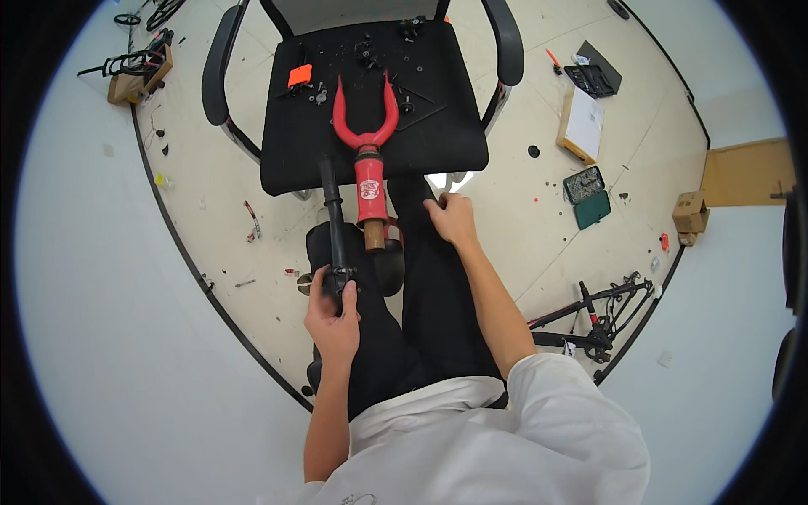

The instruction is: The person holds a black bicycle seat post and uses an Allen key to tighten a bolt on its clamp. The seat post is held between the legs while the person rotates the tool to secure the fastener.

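Observation:
My left hand [334, 318] is closed around the clamp end of a black bicycle seatpost [334, 215]. The post slants away from me, its far end over the front edge of the black chair seat [290, 156]. To its right a red bicycle fork [366, 137] lies with its prongs pointing away on the seat. A red head tube [370, 189] sits around its steerer, and a brown end sticks out toward me. My right hand [454, 220] rests by my right knee with fingers curled; nothing shows in it.
Small loose parts and an orange piece [300, 76] lie on the chair. On the floor at right are a black bicycle frame [593, 320], an open green case [592, 206], a white-topped box [582, 126] and a tool case [593, 80]. Chair armrests [216, 80] flank the seat.

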### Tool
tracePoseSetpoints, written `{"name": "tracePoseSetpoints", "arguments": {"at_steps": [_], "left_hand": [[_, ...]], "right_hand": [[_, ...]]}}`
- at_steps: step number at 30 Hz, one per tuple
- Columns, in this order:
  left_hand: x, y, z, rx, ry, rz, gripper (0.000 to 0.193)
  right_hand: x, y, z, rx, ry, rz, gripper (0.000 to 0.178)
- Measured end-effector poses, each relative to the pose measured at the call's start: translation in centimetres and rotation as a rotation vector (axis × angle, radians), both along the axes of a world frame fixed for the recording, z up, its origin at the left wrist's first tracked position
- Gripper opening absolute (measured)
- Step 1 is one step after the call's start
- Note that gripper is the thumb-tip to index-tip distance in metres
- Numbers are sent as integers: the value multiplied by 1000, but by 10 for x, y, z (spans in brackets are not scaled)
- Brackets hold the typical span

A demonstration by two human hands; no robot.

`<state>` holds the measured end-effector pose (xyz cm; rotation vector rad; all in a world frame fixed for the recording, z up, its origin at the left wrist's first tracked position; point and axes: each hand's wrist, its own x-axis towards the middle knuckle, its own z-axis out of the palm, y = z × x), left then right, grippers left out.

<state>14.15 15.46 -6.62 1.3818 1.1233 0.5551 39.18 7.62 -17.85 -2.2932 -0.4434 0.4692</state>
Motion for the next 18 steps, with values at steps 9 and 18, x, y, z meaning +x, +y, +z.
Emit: {"name": "tracePoseSetpoints", "arguments": {"at_steps": [9, 18], "left_hand": [[4, 0, 6, -48, 2, 43, 42], [3, 1, 8, -109, 56, 62, 46]], "right_hand": [[55, 63, 66, 374, -221, 139, 22], [161, 174, 25, -148, -297, 253, 21]]}}
